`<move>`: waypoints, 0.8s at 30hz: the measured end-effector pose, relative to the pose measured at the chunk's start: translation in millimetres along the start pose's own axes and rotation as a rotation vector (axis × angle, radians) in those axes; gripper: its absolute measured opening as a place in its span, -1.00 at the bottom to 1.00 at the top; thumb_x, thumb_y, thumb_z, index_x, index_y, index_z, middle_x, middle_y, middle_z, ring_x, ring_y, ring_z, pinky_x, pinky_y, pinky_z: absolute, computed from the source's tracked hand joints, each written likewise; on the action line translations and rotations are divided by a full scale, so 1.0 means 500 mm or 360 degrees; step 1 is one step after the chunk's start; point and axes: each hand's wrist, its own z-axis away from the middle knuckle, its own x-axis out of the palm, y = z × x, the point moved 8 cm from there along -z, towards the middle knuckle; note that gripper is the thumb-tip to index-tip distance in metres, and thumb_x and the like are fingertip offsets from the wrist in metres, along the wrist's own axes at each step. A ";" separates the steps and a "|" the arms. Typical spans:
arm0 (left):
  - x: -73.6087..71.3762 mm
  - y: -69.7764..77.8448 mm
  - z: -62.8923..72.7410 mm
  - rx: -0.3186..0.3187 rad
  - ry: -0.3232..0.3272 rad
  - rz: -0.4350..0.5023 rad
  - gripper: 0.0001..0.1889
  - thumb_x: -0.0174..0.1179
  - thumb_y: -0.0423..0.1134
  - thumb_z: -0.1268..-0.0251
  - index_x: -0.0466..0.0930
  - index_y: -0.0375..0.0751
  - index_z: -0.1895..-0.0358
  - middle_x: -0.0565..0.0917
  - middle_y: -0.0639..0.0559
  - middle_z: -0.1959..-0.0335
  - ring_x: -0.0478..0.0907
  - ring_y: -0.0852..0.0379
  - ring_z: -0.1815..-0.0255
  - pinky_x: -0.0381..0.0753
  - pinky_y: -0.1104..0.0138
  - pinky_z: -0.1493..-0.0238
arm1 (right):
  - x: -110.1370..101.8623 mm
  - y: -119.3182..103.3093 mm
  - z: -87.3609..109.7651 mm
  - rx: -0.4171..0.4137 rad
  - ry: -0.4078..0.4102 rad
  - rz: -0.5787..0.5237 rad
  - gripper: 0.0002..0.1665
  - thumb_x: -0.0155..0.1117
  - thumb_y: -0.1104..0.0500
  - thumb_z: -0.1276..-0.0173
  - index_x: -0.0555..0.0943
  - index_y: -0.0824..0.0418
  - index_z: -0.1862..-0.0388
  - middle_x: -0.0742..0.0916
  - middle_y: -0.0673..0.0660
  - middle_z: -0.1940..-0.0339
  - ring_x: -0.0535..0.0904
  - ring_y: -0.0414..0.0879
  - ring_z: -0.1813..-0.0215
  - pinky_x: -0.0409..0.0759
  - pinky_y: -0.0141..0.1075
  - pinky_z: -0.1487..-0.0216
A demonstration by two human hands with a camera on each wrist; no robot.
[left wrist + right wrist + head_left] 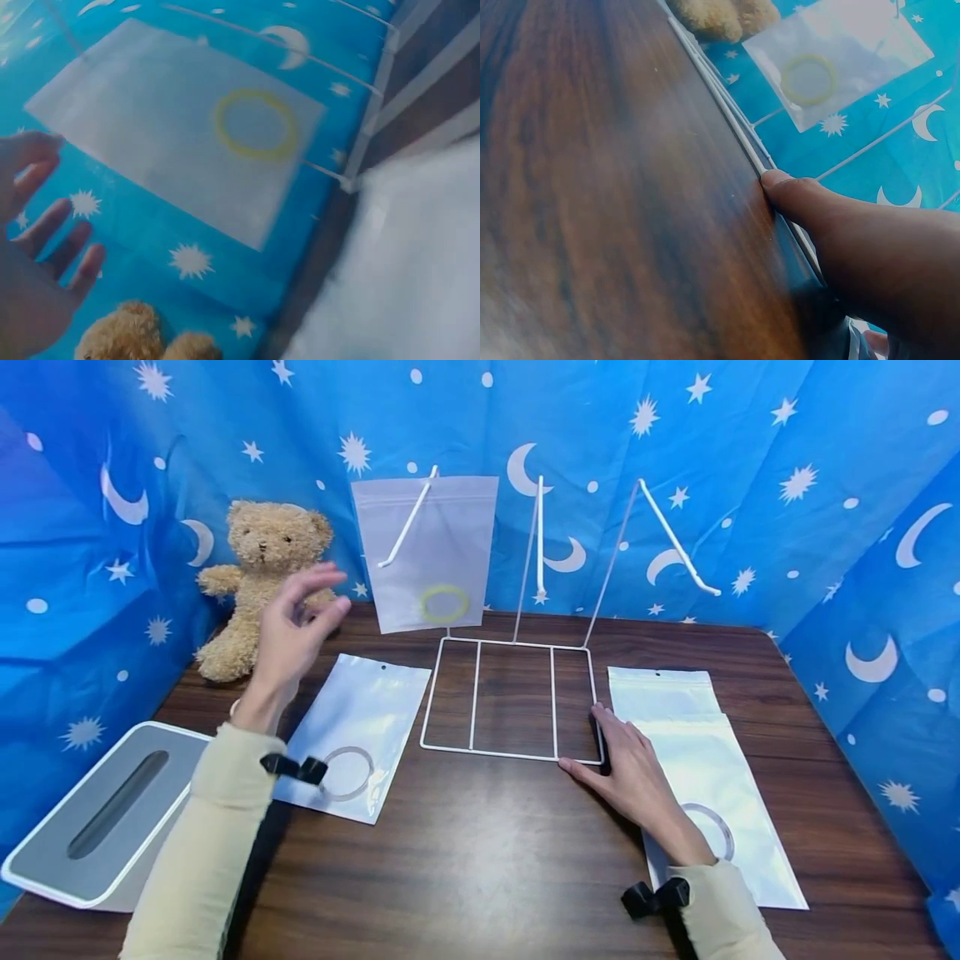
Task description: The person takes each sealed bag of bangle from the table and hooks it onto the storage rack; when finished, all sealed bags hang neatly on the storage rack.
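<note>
A white wire display rack [540, 535] with three prongs stands on the table. On its left prong hangs a pale zip bag [450, 547], with a yellow ring [423, 603] showing near the bottom. My left hand [288, 627] is in the air left of that bag, fingers loosely bent and holding nothing; the left wrist view shows the fingers [79, 247] spread apart. At the rack's front right corner, my right hand [633, 768] grips the base wire, its thumb [802, 196] against the front bar. The other right fingertips are mostly hidden in the right wrist view.
A white zip bag [390, 693] with a grey ring lies left of the rack. More white bags [738, 777] overlap at right, partly under my right forearm. A teddy bear [255, 577] sits back left. A grey-topped tissue box [187, 739] stands front left. Blue curtains surround the table.
</note>
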 end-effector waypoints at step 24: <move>-0.019 -0.157 0.187 -0.0749 -0.0515 -0.1376 -0.29 0.53 0.07 0.06 0.31 -0.28 0.05 0.25 -0.48 0.02 0.28 -0.37 0.11 0.37 -0.08 0.15 | 0.004 -0.007 -0.003 0.0005 -0.0026 -0.0005 0.17 0.29 -0.39 -0.21 0.15 0.32 -0.53 0.31 0.37 -0.47 0.17 0.32 -0.45 0.05 0.20 -0.42</move>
